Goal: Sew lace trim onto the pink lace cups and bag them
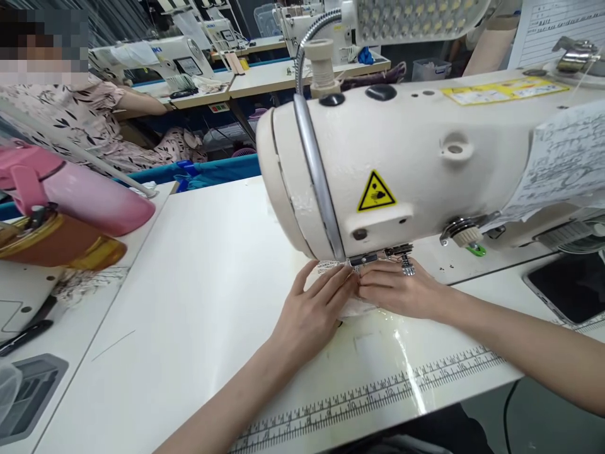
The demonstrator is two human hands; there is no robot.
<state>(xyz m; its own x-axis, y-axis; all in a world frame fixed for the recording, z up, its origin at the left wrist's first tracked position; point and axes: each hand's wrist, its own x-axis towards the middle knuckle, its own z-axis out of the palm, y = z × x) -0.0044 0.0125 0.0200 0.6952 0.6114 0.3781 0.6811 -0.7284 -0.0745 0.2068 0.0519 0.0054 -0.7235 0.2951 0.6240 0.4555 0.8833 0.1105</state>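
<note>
My left hand and my right hand lie flat on a small piece of white lace fabric on the white table. The fingertips of both hands meet just under the head of a cream sewing machine, close to its presser foot. Most of the fabric is hidden beneath my hands and the machine head. Both hands press the fabric down with fingers together and extended.
A printed ruler strip runs along the table's front edge. A pink bottle and a brown-gold container lie at left. A black phone sits at right. Another person sits at a far sewing station.
</note>
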